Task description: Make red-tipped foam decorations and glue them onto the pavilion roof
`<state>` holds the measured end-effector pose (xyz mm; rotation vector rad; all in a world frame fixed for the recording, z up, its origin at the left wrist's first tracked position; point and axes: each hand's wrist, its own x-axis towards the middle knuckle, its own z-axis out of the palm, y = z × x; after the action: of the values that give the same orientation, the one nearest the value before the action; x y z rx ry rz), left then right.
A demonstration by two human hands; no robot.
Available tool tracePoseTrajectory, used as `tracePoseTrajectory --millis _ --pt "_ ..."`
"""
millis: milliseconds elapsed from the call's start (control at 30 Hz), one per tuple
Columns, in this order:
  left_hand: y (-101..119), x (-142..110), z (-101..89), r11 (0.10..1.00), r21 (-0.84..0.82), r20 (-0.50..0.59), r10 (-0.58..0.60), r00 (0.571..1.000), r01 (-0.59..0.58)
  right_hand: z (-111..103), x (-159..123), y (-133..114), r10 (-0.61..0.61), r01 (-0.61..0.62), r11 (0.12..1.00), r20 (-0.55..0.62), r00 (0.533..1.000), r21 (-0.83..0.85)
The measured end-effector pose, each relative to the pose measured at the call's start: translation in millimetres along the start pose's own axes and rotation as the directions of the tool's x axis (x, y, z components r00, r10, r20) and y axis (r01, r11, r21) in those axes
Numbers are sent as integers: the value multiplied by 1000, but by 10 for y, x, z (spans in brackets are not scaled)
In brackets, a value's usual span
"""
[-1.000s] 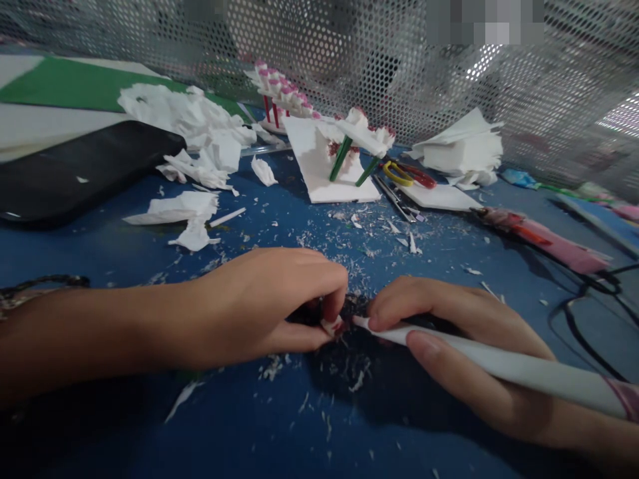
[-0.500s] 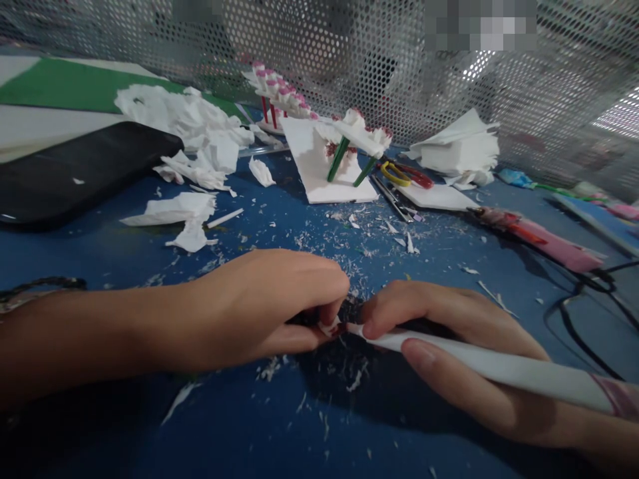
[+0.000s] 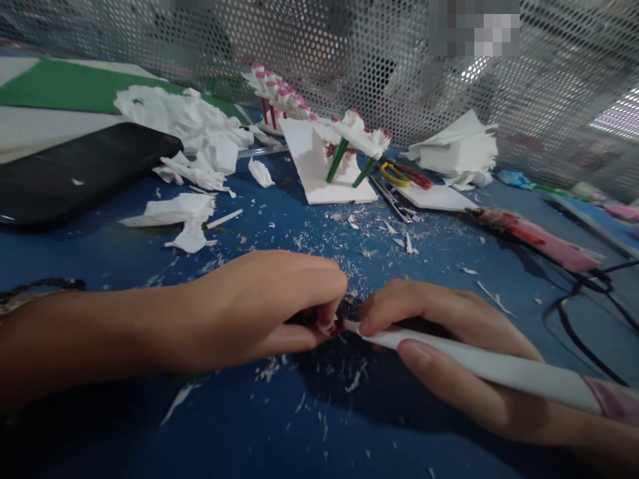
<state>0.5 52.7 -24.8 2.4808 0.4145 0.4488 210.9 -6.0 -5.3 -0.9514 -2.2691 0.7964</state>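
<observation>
The tip of the white tool (image 3: 479, 362) has come closer to the small red-and-white piece (image 3: 328, 326) since a second ago. The left hand (image 3: 269, 313) pinches that piece (mostly hidden) between thumb and curled finger, above the worktop (image 3: 224, 419). The right hand (image 3: 456, 316) grips the tool near its tip. White paper scraps (image 3: 184, 211) lie beyond the left hand.
</observation>
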Motion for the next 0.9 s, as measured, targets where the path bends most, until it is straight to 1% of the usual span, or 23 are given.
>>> tracePoseTrajectory --millis 100,333,500,800,900 --pt "-6 -5 11 1000 -30 -20 -4 1000 4 2 -3 -13 37 -38 999 -18 999 -21" --pt "4 -1 37 991 -96 -46 -93 995 88 -5 -26 -6 60 -61 997 -23 998 -46" --pt "26 12 7 979 -137 -50 -161 986 153 1 -34 11 81 -81 997 -39 996 -5" --pt "60 23 -23 971 -178 -124 -184 975 161 3 -2 9 85 -83 996 -66 994 35" --pt "67 24 -29 970 -171 -120 -194 974 172 2 -9 8 97 -95 995 -56 994 36"
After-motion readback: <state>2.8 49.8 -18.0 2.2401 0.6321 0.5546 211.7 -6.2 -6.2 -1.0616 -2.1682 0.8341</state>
